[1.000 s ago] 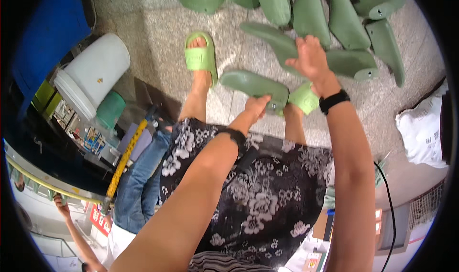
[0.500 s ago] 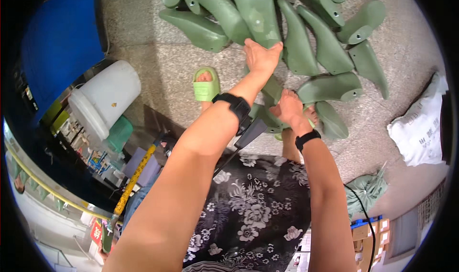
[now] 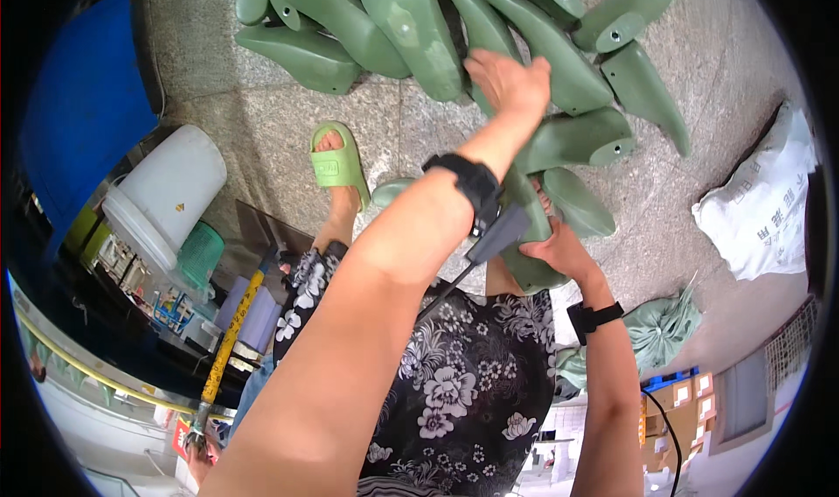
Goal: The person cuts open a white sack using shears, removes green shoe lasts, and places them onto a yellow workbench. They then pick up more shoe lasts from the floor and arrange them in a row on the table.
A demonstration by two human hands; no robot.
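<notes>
Green plastic shoe lasts lie in a loose pile at the top of the head view. My left hand (image 3: 511, 86) is closed over a narrow shoe last (image 3: 481, 14) at the pile's near side, thumb to the right and fingers to the left; its lower end is hidden. Nearer to me, my right hand (image 3: 564, 250) grips another shoe last (image 3: 531, 274), which stands tilted, with the thumb across it. A shoe last (image 3: 577, 204) lies just beyond the right hand, and one more (image 3: 581, 140) lies crosswise past it. Part of another last (image 3: 393, 191) shows behind my left forearm.
My foot in a green slipper (image 3: 336, 163) is on the stone floor at left. Beyond it are a white bucket (image 3: 179, 187), a blue panel (image 3: 83, 104) and a yellow pole (image 3: 232, 335). A white sack (image 3: 760, 204) and a tied green bag (image 3: 664, 326) lie at right.
My left hand has left the large last and moved right onto the narrow one. The right hand has drawn nearer to me with a last. The view has shifted right.
</notes>
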